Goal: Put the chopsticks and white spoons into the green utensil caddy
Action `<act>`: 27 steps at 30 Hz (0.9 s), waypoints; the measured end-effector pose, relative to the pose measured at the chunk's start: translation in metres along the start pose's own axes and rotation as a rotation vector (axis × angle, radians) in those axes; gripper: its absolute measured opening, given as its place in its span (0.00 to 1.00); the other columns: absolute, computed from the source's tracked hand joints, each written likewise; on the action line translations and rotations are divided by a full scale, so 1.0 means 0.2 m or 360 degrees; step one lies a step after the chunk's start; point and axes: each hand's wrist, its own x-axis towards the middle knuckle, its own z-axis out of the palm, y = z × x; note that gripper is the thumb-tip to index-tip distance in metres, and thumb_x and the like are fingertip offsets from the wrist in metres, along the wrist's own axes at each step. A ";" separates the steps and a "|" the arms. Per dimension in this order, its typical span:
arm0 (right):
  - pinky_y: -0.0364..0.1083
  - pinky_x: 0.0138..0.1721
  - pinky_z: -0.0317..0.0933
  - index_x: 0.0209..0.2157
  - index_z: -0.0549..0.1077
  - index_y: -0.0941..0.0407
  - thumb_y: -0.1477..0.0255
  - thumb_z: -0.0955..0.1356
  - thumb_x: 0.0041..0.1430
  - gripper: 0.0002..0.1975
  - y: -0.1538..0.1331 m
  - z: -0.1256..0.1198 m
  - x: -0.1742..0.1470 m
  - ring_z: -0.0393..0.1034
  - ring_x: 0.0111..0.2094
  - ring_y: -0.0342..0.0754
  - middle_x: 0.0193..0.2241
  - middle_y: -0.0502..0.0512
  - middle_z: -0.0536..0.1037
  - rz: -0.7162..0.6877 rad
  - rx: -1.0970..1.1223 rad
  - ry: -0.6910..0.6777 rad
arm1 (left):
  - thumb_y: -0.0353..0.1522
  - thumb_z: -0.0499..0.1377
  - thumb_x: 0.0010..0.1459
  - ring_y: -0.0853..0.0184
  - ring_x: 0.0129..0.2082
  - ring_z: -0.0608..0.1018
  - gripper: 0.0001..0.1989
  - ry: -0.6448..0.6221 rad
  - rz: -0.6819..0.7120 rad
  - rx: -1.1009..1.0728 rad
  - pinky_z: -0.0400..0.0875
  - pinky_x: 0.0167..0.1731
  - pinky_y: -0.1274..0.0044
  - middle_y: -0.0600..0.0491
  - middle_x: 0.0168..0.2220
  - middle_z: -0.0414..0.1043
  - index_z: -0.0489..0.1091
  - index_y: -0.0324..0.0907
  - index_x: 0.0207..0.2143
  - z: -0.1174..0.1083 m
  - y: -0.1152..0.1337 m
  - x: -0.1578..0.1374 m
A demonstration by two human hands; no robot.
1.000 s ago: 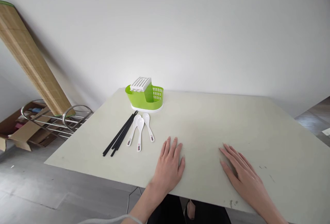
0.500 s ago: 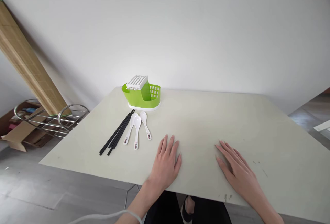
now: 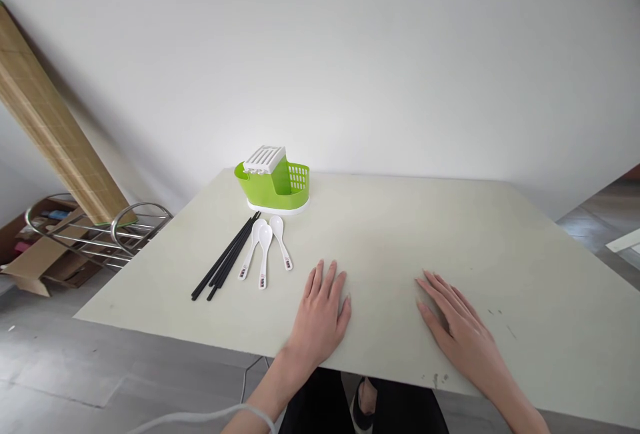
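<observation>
Just before the bright-green plastic caddy with a slatted white top point(image 3: 260, 187) lie slim black chopsticks point(image 3: 230, 259) and three white spoons point(image 3: 265, 239), all unheld; nearer and rightward of it, the left hand point(image 3: 317, 322) and right hand point(image 3: 460, 333) rest flat, grasping nothing, handling seemingly unstarted.

This looks like a plain household room: beyond the left fingers point(image 3: 327, 282), 3 white spoons point(image 3: 265, 236), black chopsticks point(image 3: 229, 262) and a green caddy point(image 3: 265, 191) share the bench point(image 3: 380, 234); farther left of them stand a rolled mat point(image 3: 55, 121), metal rack point(image 3: 115, 226) and cardboard box point(image 3: 35, 262).
</observation>
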 end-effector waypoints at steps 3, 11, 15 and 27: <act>0.64 0.71 0.58 0.74 0.59 0.43 0.52 0.58 0.76 0.31 0.00 0.00 0.00 0.55 0.73 0.60 0.74 0.47 0.59 0.0003 -0.0001 -0.0002 | 0.38 0.50 0.74 0.49 0.76 0.52 0.24 -0.0002 -0.0006 -0.0004 0.63 0.69 0.53 0.43 0.74 0.58 0.61 0.42 0.69 0.00 0.00 0.00; 0.64 0.71 0.57 0.74 0.59 0.44 0.51 0.57 0.76 0.31 -0.01 0.00 0.01 0.54 0.74 0.59 0.74 0.48 0.58 0.0027 -0.0004 -0.0018 | 0.37 0.50 0.74 0.50 0.76 0.53 0.24 0.0011 0.0008 0.0000 0.62 0.70 0.55 0.44 0.73 0.59 0.62 0.41 0.69 -0.01 0.00 0.00; 0.64 0.71 0.57 0.74 0.59 0.43 0.52 0.58 0.76 0.30 -0.01 -0.01 0.01 0.54 0.74 0.59 0.74 0.48 0.59 0.0009 0.0013 0.0005 | 0.37 0.50 0.74 0.50 0.76 0.53 0.24 0.0022 0.0010 0.0000 0.62 0.70 0.54 0.45 0.73 0.59 0.62 0.42 0.69 0.00 0.00 0.00; 0.63 0.71 0.57 0.73 0.60 0.43 0.52 0.57 0.76 0.29 -0.02 0.00 0.01 0.55 0.73 0.59 0.73 0.48 0.60 -0.0013 0.0005 0.0044 | 0.38 0.51 0.74 0.51 0.76 0.52 0.25 0.0056 0.0013 -0.0031 0.62 0.70 0.53 0.45 0.73 0.59 0.61 0.44 0.70 0.01 -0.01 0.00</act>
